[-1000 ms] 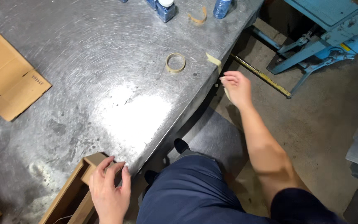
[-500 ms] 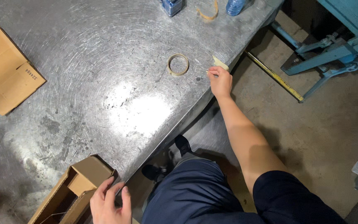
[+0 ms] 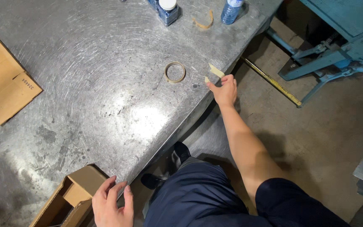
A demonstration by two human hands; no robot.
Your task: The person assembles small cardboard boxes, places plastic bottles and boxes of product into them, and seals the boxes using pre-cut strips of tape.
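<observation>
Right hand (image 3: 224,89) at tabletop (image 3: 106,84) edge, fingers pinched on a tan tape strip (image 3: 215,71) near the tape roll (image 3: 175,72); grip partly hidden by knuckles. Left hand (image 3: 112,204) rests loosely spread on an open cardboard box (image 3: 70,197), both cut off by the frame bottom. Flat cardboard (image 3: 3,84) cropped at left; bottles (image 3: 167,9) cut off on top.

a scuffed grey metal table (image 3: 85,96) filled the left and centre of the frame, glare pooling near its middle. bare concrete floor (image 3: 316,138) lay at right, with blue metal machinery (image 3: 341,46) in the upper right corner.
</observation>
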